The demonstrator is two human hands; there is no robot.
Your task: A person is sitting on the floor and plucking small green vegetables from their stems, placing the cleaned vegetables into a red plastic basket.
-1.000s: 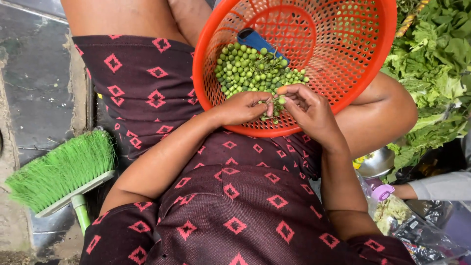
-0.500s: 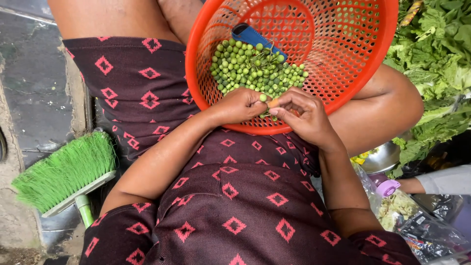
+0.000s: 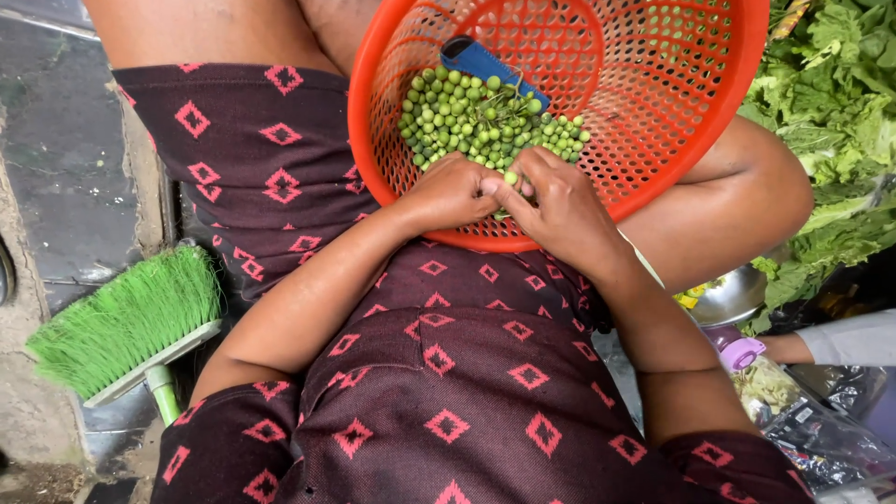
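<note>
Beyond both hands, small round green berries (image 3: 476,121) lie in the orange perforated plastic basket (image 3: 672,140); a green-bristled plastic broom (image 3: 126,322) lies far left, leafy green vegetables (image 3: 840,112) far right.

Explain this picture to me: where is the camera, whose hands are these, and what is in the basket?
There is no machine here. The camera sits on a person's head and looks straight down at the lap, so the two bare arms coming up from the bottom are that person's own. An orange basket rests on the lap. In it lie a heap of small green berries with thin stems and a blue object half under them. The left hand and right hand meet at the basket's near rim, fingertips pinching one berry between them. A green broom lies on the ground to the left, leafy greens to the right. The grey sleeve at the right edge belongs to someone else.
</note>
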